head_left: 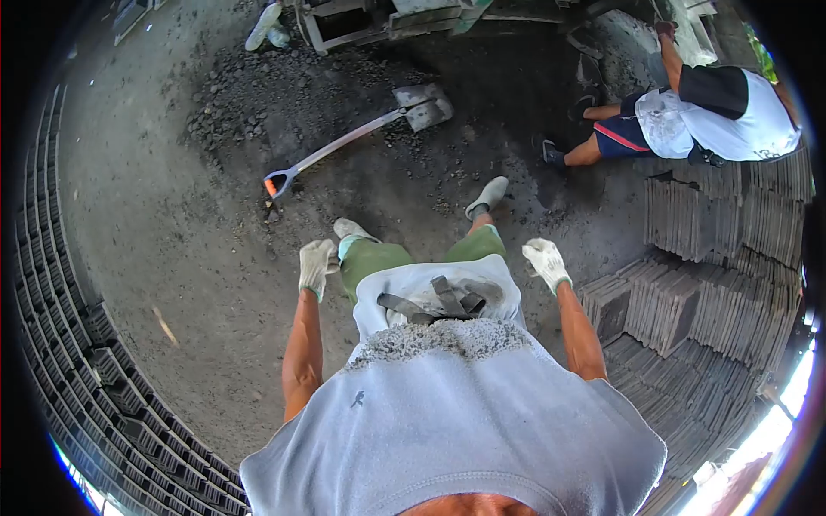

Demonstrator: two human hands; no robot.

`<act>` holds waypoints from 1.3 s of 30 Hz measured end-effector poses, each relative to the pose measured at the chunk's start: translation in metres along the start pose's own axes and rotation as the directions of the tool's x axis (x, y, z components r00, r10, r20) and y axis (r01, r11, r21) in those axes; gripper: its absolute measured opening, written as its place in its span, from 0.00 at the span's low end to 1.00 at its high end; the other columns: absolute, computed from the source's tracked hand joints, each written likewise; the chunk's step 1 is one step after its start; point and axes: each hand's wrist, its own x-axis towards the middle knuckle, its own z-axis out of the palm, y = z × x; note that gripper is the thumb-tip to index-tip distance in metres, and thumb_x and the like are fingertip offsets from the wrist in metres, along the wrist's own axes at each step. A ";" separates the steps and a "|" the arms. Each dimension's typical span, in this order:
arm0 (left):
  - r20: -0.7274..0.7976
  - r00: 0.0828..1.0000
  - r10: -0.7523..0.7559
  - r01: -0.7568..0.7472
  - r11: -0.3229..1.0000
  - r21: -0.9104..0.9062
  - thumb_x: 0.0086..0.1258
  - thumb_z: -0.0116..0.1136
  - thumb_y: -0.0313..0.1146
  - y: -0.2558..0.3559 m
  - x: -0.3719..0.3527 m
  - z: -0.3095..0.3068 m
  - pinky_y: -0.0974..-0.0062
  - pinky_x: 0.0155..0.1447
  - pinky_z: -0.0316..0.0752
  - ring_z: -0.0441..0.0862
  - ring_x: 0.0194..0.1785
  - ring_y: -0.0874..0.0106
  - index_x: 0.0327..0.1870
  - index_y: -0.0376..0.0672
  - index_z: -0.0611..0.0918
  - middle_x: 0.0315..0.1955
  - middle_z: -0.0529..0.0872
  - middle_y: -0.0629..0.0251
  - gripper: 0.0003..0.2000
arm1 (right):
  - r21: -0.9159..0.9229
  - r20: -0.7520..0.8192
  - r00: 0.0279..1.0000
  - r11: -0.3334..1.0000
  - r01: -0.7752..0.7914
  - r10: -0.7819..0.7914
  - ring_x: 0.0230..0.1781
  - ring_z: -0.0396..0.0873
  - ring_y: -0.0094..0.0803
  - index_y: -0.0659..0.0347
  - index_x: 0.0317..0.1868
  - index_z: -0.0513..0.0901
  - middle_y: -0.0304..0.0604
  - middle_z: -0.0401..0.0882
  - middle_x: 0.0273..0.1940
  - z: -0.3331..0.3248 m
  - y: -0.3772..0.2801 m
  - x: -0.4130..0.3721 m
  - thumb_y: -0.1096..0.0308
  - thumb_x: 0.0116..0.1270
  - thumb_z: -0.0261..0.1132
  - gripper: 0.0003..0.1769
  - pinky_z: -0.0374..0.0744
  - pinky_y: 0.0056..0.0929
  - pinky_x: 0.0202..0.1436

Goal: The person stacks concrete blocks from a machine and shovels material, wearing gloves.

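My left hand (pixel 317 264), in a white knit glove, hangs beside my left thigh with its fingers loosely curled and nothing visible in them. On the other side my right hand (pixel 545 261), gloved the same way, is held out from my right leg, fingers also curled in and no object showing. Both hands are apart from everything around them. A shovel (pixel 348 136) lies on the ground ahead, its orange-and-blue D-handle towards my left foot and its metal blade farther away. The left hand is the nearer one to that handle.
Dark gravel (pixel 228 103) is scattered around the shovel. To the right stand stacks of thin grey slabs (pixel 662 301); dark racks (pixel 103 378) curve along the left. A co-worker (pixel 731 112) is at the upper right. A metal frame (pixel 340 26) stands ahead, near plastic bottles (pixel 262 27).
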 end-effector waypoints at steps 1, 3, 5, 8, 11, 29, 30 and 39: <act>-0.030 1.000 0.006 -0.005 1.000 0.015 0.66 0.60 0.34 0.018 -0.001 0.025 0.73 0.29 0.78 0.80 0.24 0.73 0.32 0.42 0.80 0.25 0.82 0.68 0.06 | 0.019 0.002 1.000 0.999 -0.027 0.027 0.28 0.83 0.31 0.65 0.47 0.86 0.44 0.84 0.31 -0.018 0.019 0.006 0.57 0.65 0.67 0.19 0.84 0.32 0.28; -0.030 0.996 0.078 -0.079 0.997 -0.011 0.68 0.61 0.35 0.036 0.005 0.060 0.76 0.29 0.78 0.81 0.24 0.75 0.34 0.40 0.82 0.25 0.83 0.68 0.08 | 0.054 0.007 0.997 0.995 -0.083 0.082 0.30 0.84 0.33 0.66 0.48 0.86 0.45 0.85 0.34 -0.044 0.058 0.015 0.57 0.65 0.67 0.20 0.86 0.33 0.29; -0.052 0.994 0.092 -0.094 0.995 -0.044 0.71 0.61 0.36 0.038 0.004 0.098 0.79 0.27 0.74 0.80 0.23 0.77 0.35 0.39 0.83 0.24 0.83 0.68 0.09 | 0.025 0.013 0.996 0.995 -0.094 0.094 0.35 0.86 0.37 0.67 0.49 0.86 0.46 0.86 0.38 -0.071 0.098 0.024 0.58 0.65 0.68 0.20 0.88 0.35 0.31; -0.020 0.998 0.055 -0.056 0.998 -0.027 0.70 0.60 0.34 0.042 -0.038 0.164 0.79 0.25 0.72 0.78 0.21 0.76 0.32 0.40 0.81 0.23 0.81 0.68 0.08 | 0.071 0.028 0.985 0.983 -0.172 0.171 0.37 0.86 0.38 0.67 0.49 0.86 0.48 0.86 0.41 -0.129 0.111 0.043 0.59 0.65 0.67 0.20 0.88 0.36 0.32; 0.008 0.998 -0.061 0.061 0.997 0.042 0.67 0.61 0.35 -0.011 -0.058 0.176 0.72 0.28 0.79 0.82 0.24 0.72 0.35 0.40 0.82 0.24 0.83 0.64 0.08 | 0.074 -0.008 0.990 0.987 -0.142 0.143 0.40 0.86 0.39 0.67 0.53 0.84 0.48 0.87 0.45 -0.168 0.097 0.064 0.59 0.66 0.69 0.22 0.88 0.37 0.34; 0.018 0.978 0.208 -0.208 0.963 0.174 0.70 0.61 0.34 0.174 0.051 0.071 0.76 0.31 0.81 0.85 0.25 0.74 0.36 0.40 0.84 0.25 0.85 0.67 0.07 | -0.137 0.118 0.992 0.989 0.057 -0.041 0.28 0.86 0.37 0.65 0.44 0.88 0.50 0.87 0.35 -0.012 0.027 0.011 0.57 0.61 0.65 0.20 0.86 0.33 0.32; 0.009 0.974 0.227 -0.225 0.959 0.171 0.70 0.61 0.35 0.183 0.047 0.072 0.77 0.31 0.80 0.84 0.25 0.75 0.35 0.41 0.85 0.25 0.86 0.67 0.08 | -0.100 0.116 0.993 0.995 0.013 -0.001 0.29 0.86 0.38 0.65 0.45 0.88 0.50 0.87 0.35 -0.015 0.026 0.007 0.56 0.61 0.65 0.20 0.85 0.34 0.32; 0.085 0.994 0.067 -0.079 0.986 0.147 0.70 0.61 0.37 0.113 0.044 0.136 0.73 0.29 0.80 0.83 0.24 0.74 0.35 0.42 0.84 0.26 0.86 0.67 0.08 | 0.141 -0.065 0.998 0.990 0.001 0.009 0.32 0.83 0.28 0.63 0.56 0.82 0.43 0.85 0.38 -0.084 0.011 0.044 0.60 0.69 0.67 0.20 0.85 0.30 0.33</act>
